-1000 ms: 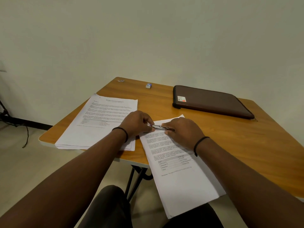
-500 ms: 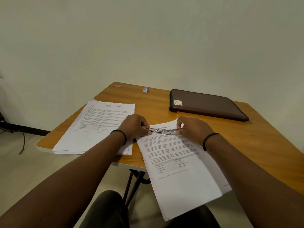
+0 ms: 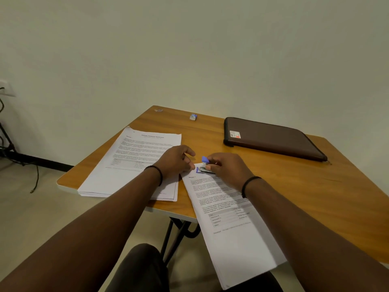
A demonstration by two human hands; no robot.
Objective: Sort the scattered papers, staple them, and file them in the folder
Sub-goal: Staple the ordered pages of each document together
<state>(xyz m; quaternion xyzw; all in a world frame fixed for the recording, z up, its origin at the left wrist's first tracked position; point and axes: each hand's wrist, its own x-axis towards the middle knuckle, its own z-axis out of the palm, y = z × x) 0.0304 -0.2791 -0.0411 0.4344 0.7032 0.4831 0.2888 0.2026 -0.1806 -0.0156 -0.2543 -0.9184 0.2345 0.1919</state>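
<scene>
A small blue and silver stapler (image 3: 203,166) sits at the top left corner of a printed paper stack (image 3: 229,218) that overhangs the table's near edge. My right hand (image 3: 227,168) grips the stapler, its blue top raised. My left hand (image 3: 179,160) rests on the same corner just left of the stapler, fingers loosely bent, holding nothing. A second stack of printed papers (image 3: 134,163) lies to the left. A closed brown zip folder (image 3: 271,138) lies at the back right.
The wooden table (image 3: 315,190) carries a small blue and white staple box (image 3: 193,116) near its far edge and a tiny clear item (image 3: 158,110) at the far left corner. Cables and a black stand (image 3: 12,152) are on the floor at left.
The stapler, stretched open between both hands before, is now folded together in my right hand on the paper corner. My left hand has let go of it.
</scene>
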